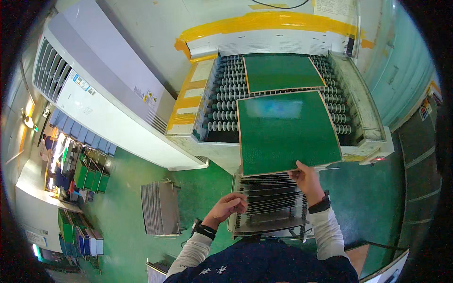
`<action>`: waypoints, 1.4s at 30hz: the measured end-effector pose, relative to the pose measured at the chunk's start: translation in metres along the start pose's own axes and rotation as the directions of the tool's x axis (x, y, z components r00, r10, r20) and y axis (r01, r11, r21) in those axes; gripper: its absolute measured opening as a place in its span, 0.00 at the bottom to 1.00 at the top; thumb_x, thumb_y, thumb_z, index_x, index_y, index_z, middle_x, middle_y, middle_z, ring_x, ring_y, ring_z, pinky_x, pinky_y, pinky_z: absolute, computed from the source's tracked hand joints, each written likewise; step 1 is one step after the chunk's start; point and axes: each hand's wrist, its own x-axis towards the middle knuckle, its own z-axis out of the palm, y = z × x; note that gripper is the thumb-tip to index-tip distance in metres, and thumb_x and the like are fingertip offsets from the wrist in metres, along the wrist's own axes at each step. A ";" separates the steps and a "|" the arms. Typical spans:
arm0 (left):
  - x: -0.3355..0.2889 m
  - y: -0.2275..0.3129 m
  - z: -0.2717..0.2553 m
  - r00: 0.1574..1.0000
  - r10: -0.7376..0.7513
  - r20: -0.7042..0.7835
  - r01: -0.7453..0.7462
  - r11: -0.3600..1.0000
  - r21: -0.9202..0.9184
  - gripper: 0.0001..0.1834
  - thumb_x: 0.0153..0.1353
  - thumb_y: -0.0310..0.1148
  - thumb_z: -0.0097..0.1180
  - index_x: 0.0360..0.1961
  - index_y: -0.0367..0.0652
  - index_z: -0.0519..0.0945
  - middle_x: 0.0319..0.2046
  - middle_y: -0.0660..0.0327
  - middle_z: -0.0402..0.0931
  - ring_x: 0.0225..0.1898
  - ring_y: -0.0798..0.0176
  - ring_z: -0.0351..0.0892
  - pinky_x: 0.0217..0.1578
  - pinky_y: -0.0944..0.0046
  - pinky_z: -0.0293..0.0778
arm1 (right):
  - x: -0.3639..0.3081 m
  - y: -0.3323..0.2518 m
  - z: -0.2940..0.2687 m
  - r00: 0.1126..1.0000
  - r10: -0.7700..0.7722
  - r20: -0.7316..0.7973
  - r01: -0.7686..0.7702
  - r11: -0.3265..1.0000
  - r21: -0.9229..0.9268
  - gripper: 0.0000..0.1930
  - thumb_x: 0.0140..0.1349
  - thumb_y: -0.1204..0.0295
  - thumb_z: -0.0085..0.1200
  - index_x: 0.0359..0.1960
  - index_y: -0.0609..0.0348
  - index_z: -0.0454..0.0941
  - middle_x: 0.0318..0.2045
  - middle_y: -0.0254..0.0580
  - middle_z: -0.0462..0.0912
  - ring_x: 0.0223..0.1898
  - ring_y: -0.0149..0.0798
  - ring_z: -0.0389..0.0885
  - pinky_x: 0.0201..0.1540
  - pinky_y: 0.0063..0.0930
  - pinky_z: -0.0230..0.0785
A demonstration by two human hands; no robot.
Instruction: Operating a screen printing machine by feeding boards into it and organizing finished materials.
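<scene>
A flat green panel (290,134) with a thin tan border lies partly over the roller conveyor (222,115), its near edge sticking out toward me. My right hand (306,181) grips that near edge toward its right, thumb on top and fingers mostly hidden underneath. Farther in, a second green panel (284,73) rests flat on the rollers, just beyond the first. My left hand (227,207) is closed, fingers curled loosely, beside the left edge of a slotted rack (270,225). I see nothing in its fingers. Thin boards or dividers stand in the rack, below the near panel.
White machine walls flank the rollers, with yellow tape on the left wall (183,118). A tall white air conditioner (108,106) stands left. On the green floor, another rack of thin boards (159,208) stands left of my hands. A grey panelled surface (420,174) rises at right.
</scene>
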 end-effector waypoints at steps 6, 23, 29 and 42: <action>-0.002 0.001 0.002 0.999 -0.017 -0.042 0.017 1.000 -0.017 0.17 0.68 0.33 0.49 0.54 0.35 0.72 0.40 0.57 0.79 0.40 0.59 0.80 0.45 0.58 0.76 | 0.004 -0.004 0.006 0.999 0.009 -0.034 -0.009 1.000 -0.007 0.09 0.63 0.68 0.53 0.33 0.62 0.78 0.28 0.45 0.83 0.28 0.41 0.82 0.29 0.33 0.74; -0.011 0.000 0.004 0.993 -0.030 -0.113 0.030 1.000 -0.002 0.16 0.66 0.34 0.52 0.52 0.38 0.74 0.39 0.59 0.79 0.41 0.61 0.80 0.46 0.58 0.76 | 0.024 -0.005 0.007 1.000 0.018 0.020 -0.017 0.999 -0.047 0.10 0.64 0.67 0.51 0.35 0.63 0.77 0.28 0.46 0.83 0.29 0.40 0.82 0.33 0.33 0.76; -0.021 -0.010 0.000 0.989 -0.030 -0.146 0.031 0.999 0.011 0.17 0.66 0.35 0.52 0.52 0.37 0.74 0.39 0.58 0.79 0.39 0.60 0.80 0.44 0.59 0.76 | 0.029 0.001 -0.004 0.999 0.037 0.005 -0.037 0.999 -0.016 0.10 0.64 0.66 0.52 0.33 0.61 0.76 0.28 0.46 0.82 0.29 0.41 0.82 0.33 0.35 0.75; -0.026 -0.016 0.000 0.970 -0.025 -0.241 0.040 0.997 0.061 0.17 0.65 0.37 0.53 0.49 0.36 0.75 0.38 0.57 0.79 0.38 0.60 0.80 0.41 0.62 0.77 | 0.056 -0.003 -0.002 0.998 0.056 0.023 -0.057 0.998 0.036 0.11 0.63 0.63 0.56 0.34 0.60 0.76 0.29 0.43 0.81 0.32 0.39 0.80 0.39 0.33 0.74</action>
